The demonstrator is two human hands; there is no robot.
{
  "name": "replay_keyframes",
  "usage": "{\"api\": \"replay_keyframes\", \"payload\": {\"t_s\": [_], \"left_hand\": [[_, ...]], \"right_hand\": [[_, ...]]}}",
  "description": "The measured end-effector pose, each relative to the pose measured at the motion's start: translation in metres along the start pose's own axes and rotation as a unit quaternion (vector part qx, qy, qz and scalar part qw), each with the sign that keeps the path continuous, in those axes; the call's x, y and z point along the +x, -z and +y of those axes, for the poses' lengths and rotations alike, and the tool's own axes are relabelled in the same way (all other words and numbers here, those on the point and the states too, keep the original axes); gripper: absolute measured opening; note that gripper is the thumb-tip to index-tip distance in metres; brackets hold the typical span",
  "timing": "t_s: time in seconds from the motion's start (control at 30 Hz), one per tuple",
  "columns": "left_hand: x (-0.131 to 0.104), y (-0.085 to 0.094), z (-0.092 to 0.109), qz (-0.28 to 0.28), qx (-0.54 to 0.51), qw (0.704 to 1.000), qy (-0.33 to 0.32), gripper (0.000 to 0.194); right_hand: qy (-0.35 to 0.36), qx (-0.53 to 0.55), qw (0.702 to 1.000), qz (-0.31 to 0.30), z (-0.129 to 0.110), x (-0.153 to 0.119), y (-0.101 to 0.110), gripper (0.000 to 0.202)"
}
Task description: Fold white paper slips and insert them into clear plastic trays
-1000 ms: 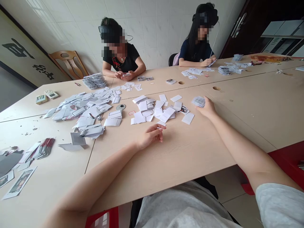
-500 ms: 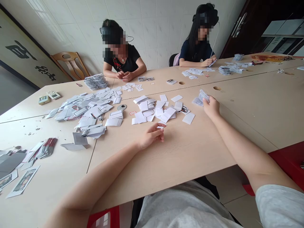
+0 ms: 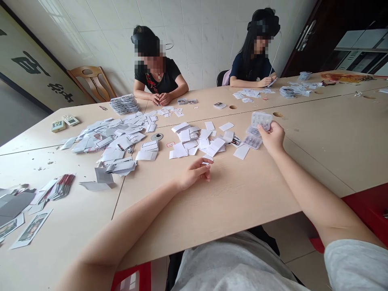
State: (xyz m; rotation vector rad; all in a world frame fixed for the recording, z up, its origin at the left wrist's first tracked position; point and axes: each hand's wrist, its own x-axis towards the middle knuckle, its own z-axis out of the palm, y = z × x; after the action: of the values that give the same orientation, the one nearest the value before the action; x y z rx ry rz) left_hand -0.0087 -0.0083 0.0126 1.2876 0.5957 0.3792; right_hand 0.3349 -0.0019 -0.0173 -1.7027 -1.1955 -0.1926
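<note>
My right hand (image 3: 274, 137) grips a small clear plastic case (image 3: 261, 119) by its right edge, thumb on the near face, and holds it tilted up. Small items show dimly inside it. Just below that case, more clear cases (image 3: 252, 141) lie on the table. My left hand (image 3: 195, 173) rests on the tabletop, its fingers loosely bent and apart, with nothing gripped. Its fingertips are close to a spread of white cards (image 3: 189, 141); whether they touch the nearest card I cannot tell. One picture card (image 3: 236, 140) pokes out at the right of the spread.
A large heap of white cards (image 3: 112, 133) covers the left of the table (image 3: 236, 194). Stacked cases (image 3: 124, 104) stand behind it. Two people (image 3: 159, 76) with headsets sit across from me. Round holes (image 3: 278, 114) pierce the tabletop. A red stool (image 3: 133, 279) is below.
My right hand has raised the clear case from the pile and turned its flat face toward me, showing the cases beneath. My left hand has stayed in place.
</note>
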Motion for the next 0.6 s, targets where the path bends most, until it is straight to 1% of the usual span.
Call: {"api": "replay_keyframes", "payload": {"t_s": [0.1, 0.17, 0.23, 0.3, 0.43, 0.5, 0.6], "left_hand": [[0.0, 0.0, 0.0, 0.001, -0.003, 1.0, 0.003, 0.033], [0.0, 0.0, 0.001, 0.002, -0.003, 1.0, 0.003, 0.033], [0.0, 0.0, 0.001, 0.002, -0.004, 1.0, 0.002, 0.033], [0.0, 0.0, 0.001, 0.001, -0.005, 1.0, 0.001, 0.033], [0.0, -0.001, 0.002, 0.005, -0.012, 1.0, 0.005, 0.034], [0.0, -0.001, 0.002, 0.016, -0.017, 1.0, 0.007, 0.036], [0.0, 0.0, 0.001, 0.026, -0.023, 0.999, 0.009, 0.041]], "right_hand": [[-0.005, 0.006, 1.0, 0.026, -0.019, -0.007, 0.005, 0.03], [0.026, 0.015, 0.999, 0.033, -0.031, -0.013, 0.009, 0.03], [0.053, 0.038, 0.997, 0.028, -0.04, -0.018, 0.011, 0.031], [0.061, 0.07, 0.996, 0.011, -0.045, -0.022, 0.011, 0.034], [0.053, 0.133, 0.988, -0.05, -0.056, -0.032, 0.011, 0.036], [0.077, 0.163, 0.978, -0.1, -0.067, -0.039, 0.014, 0.032], [0.135, 0.192, 0.954, -0.187, -0.086, -0.049, 0.023, 0.021]]}}
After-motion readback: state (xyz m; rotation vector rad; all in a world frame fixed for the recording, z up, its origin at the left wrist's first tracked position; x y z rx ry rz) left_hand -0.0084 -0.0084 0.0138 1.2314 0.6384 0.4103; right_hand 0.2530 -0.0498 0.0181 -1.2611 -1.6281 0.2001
